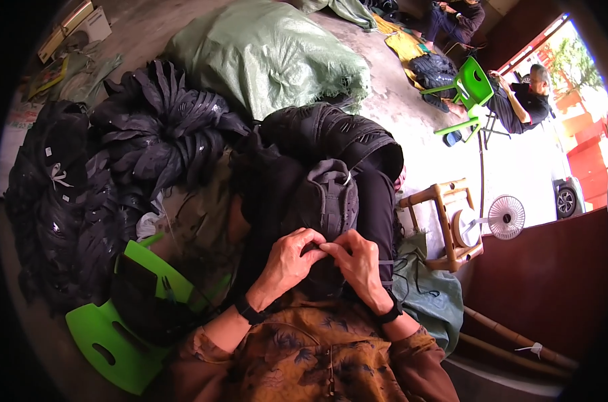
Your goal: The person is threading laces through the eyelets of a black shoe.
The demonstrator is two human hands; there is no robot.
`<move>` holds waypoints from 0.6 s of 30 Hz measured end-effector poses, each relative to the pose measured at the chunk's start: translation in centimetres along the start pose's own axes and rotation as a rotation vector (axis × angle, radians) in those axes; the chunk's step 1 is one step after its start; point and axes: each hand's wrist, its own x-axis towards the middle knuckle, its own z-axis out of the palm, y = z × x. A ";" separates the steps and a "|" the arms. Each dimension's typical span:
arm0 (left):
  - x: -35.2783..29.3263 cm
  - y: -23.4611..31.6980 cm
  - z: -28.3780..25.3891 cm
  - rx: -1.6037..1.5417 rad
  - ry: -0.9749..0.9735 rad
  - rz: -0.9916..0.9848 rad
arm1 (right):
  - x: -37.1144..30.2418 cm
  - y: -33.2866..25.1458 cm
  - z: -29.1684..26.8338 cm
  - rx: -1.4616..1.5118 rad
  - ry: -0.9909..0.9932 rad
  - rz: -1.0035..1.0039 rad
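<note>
A dark grey backpack (321, 201) with webbing straps lies on my lap, its black fabric spreading out below it. My left hand (292, 258) and my right hand (359, 262) meet over its near edge, fingertips pinched together on the fabric. Both wrists wear dark bands. My patterned brown sleeves come in from the lower edge. What sits between the fingertips is too small to make out.
A heap of black bags and straps (109, 174) fills the left. A green plastic chair (116, 335) stands at lower left, a large green sack (270, 53) behind. A small fan (505, 218) on a wooden stool (451, 221) stands right. Two seated people (518, 100) are far back.
</note>
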 end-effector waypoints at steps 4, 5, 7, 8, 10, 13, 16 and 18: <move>-0.1 0.3 0.4 0.057 0.080 -0.022 | 0.8 -0.7 -1.4 0.118 -0.197 0.172; -0.3 0.2 0.7 0.133 0.104 0.020 | 1.0 -1.1 -2.2 0.142 -0.268 0.192; -0.6 0.5 1.1 0.302 0.154 0.126 | 0.7 -0.3 -2.9 0.239 -0.319 0.113; -0.9 0.5 0.9 0.317 0.119 0.140 | 0.4 -0.1 -3.8 0.252 -0.346 0.115; -1.6 1.5 -1.5 0.431 0.287 0.233 | 0.0 -1.2 -7.8 0.300 -0.396 0.313; -3.0 0.0 -11.0 0.749 0.603 0.175 | -1.6 3.9 -15.4 0.799 -0.168 0.243; -7.8 -5.4 -21.5 0.012 0.956 -0.200 | -2.8 9.5 -21.9 1.350 0.089 0.253; -10.4 -6.8 -25.0 -0.511 0.978 -0.193 | -3.1 11.4 -24.9 1.435 0.408 0.401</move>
